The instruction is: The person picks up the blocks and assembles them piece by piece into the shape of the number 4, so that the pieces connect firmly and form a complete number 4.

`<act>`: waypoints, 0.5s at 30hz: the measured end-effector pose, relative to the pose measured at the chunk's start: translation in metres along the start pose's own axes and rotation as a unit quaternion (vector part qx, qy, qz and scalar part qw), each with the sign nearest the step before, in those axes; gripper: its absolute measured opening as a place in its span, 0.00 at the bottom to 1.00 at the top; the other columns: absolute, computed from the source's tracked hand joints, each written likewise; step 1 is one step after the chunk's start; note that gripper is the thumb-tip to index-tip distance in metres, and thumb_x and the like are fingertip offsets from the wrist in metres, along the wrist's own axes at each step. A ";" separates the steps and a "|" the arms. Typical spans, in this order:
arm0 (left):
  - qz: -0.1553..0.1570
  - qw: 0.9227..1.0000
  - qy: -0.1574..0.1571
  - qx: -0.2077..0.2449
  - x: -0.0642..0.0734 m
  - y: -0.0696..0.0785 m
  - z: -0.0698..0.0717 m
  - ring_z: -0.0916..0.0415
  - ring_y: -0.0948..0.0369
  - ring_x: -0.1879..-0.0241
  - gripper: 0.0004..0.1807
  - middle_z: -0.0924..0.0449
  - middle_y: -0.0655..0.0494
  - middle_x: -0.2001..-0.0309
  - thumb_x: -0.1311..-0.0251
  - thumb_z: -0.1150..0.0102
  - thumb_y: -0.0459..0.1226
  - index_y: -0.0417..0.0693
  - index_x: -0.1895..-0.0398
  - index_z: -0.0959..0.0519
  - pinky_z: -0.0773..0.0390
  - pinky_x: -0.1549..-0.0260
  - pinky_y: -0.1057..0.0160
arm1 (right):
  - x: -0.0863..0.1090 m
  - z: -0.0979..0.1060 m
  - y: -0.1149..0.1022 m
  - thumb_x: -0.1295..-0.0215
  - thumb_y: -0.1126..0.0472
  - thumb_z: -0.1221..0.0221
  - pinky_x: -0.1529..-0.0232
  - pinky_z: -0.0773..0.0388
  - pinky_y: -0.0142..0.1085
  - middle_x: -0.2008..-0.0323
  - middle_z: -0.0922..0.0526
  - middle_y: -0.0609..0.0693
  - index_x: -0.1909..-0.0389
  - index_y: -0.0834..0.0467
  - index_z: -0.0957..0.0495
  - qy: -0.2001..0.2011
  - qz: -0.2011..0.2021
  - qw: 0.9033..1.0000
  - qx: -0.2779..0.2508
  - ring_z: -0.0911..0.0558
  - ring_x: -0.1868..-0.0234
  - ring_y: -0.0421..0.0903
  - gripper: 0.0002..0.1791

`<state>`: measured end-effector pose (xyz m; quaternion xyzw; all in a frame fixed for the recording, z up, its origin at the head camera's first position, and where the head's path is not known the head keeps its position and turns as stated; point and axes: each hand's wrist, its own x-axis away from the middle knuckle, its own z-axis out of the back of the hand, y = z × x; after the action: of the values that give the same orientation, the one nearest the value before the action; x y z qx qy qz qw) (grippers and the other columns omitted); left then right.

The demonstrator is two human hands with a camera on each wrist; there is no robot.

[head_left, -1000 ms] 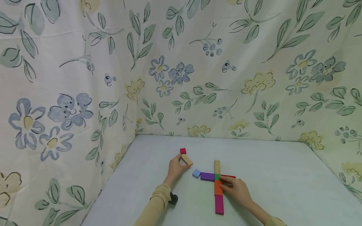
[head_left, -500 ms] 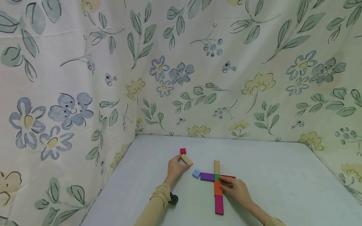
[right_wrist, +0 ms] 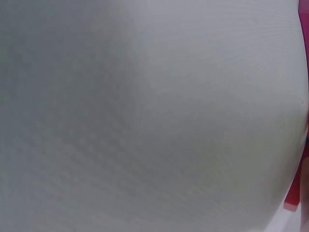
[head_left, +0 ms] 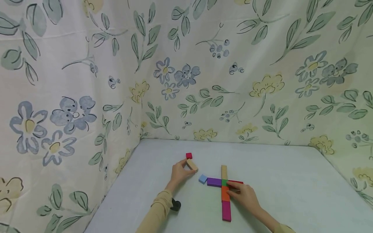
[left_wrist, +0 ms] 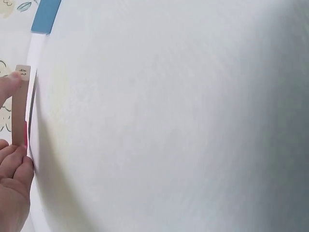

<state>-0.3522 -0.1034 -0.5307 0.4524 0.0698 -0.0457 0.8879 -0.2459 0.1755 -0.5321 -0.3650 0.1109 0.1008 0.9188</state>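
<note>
My left hand (head_left: 179,173) pinches a plain wooden block (head_left: 191,164) between thumb and fingers, just in front of a small red cube (head_left: 189,155). In the left wrist view, the wooden block (left_wrist: 20,104) spans from the thumb to the fingertips, with small printed marks at one end. My right hand (head_left: 244,195) rests its extended fingers against a cross-shaped layout: index fingertip at the green cube (head_left: 224,183), thumb beside the orange block (head_left: 225,193). A purple block (head_left: 214,182) forms the left arm. A red block (head_left: 236,182) on the right is partly hidden by the hand.
Another plain wooden block (head_left: 223,172) tops the cross, and a magenta block (head_left: 226,211) ends it nearest me. A light blue cube (head_left: 203,179) sits at the purple block's left end. A black object (head_left: 175,205) shows by the left wrist. Floral cloth (head_left: 204,81) hangs behind the white table (head_left: 291,181).
My left wrist and forearm have shifted slightly left, while the fingers stay on the wooden block. The right hand and the laid blocks show no visible movement.
</note>
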 end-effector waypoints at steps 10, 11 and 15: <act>-0.057 0.995 -0.073 0.038 -0.006 0.002 0.012 0.30 0.47 0.38 0.40 0.27 0.40 0.39 0.56 0.25 0.40 0.36 0.38 0.29 0.29 0.41 0.52 | 0.000 0.004 -0.003 0.50 0.61 0.30 0.64 0.19 0.30 0.59 0.13 0.50 0.54 0.56 0.16 -0.009 -0.010 1.000 -0.003 0.14 0.65 0.44 0.20; -0.060 0.994 -0.083 0.048 -0.006 0.002 0.012 0.30 0.47 0.38 0.39 0.28 0.40 0.39 0.56 0.26 0.39 0.36 0.38 0.29 0.29 0.42 0.52 | 0.001 0.004 -0.004 0.50 0.61 0.30 0.64 0.19 0.30 0.59 0.13 0.50 0.54 0.57 0.16 -0.009 -0.008 1.000 -0.003 0.14 0.65 0.44 0.19; -0.070 0.988 -0.117 0.070 -0.007 0.005 0.012 0.32 0.46 0.37 0.38 0.30 0.38 0.37 0.55 0.27 0.35 0.36 0.37 0.30 0.30 0.40 0.53 | 0.000 0.003 -0.003 0.50 0.61 0.30 0.64 0.19 0.30 0.59 0.13 0.50 0.54 0.57 0.16 -0.006 -0.001 1.000 -0.002 0.14 0.65 0.44 0.19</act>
<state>-0.3569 -0.1103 -0.5187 0.4994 -0.0061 -0.1649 0.8505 -0.2445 0.1754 -0.5275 -0.3665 0.1051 0.1021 0.9188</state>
